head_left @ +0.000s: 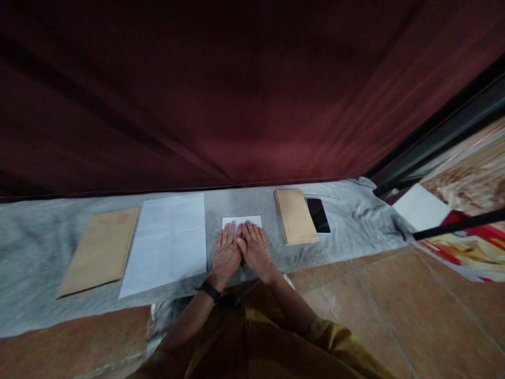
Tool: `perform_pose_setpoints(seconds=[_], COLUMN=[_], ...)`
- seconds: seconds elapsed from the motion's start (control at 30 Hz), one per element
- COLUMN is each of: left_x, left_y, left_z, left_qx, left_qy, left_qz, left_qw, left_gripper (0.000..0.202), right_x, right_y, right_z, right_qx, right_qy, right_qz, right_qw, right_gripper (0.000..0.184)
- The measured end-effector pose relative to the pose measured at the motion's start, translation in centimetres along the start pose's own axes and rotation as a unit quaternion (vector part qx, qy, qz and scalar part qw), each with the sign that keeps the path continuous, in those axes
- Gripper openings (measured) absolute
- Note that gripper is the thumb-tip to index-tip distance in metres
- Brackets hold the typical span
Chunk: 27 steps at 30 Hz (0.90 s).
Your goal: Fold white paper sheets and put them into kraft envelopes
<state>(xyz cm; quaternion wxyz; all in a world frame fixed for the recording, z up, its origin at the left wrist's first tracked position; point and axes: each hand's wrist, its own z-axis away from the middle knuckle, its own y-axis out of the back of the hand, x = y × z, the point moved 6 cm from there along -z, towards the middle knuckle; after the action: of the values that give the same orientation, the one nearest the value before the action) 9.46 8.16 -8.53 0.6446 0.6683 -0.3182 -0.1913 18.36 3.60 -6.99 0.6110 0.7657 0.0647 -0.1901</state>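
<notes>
On the grey cloth (pixel 240 202), between the large white sheet (pixel 169 242) and the stacked brown envelopes (pixel 295 216), a small white paper (pixel 241 219) is lying partly hidden. My left hand (pixel 228 255) and right hand (pixel 255 251) are resting flat on it, fingers outstretched, covering its near part, so I cannot tell whether it is folded.
</notes>
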Motion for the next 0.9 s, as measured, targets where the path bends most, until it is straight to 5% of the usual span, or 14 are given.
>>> perform_pose_setpoints(seconds=[0.33, 0.67, 0.83, 0.9], left_x=[-0.8, -2.4, -4.3, -5.1], left_y=[0.7, 2.6, 3.4, 3.3], left_z=[1.0, 1.1, -0.5, -1.0], left_qx=[0.113, 0.132, 0.087, 0.067], left_qy=[0.077, 0.133, 0.249, 0.300], left_qz=[0.041, 0.130, 0.232, 0.333], left_qw=[0.990, 0.974, 0.936, 0.891], left_gripper=[0.057, 0.053, 0.054, 0.050], right_x=[2.7, 2.9, 2.8, 2.8], right_y=[-0.1, -0.1, -0.1, -0.1], right_z=[0.5, 0.6, 0.5, 0.4], right_qx=[0.041, 0.048, 0.045, 0.049], right_qy=[-0.079, -0.087, -0.090, -0.093], right_qz=[0.059, 0.068, 0.063, 0.060], right_qw=[0.994, 0.993, 0.993, 0.993], right_gripper=[0.055, 0.055, 0.055, 0.055])
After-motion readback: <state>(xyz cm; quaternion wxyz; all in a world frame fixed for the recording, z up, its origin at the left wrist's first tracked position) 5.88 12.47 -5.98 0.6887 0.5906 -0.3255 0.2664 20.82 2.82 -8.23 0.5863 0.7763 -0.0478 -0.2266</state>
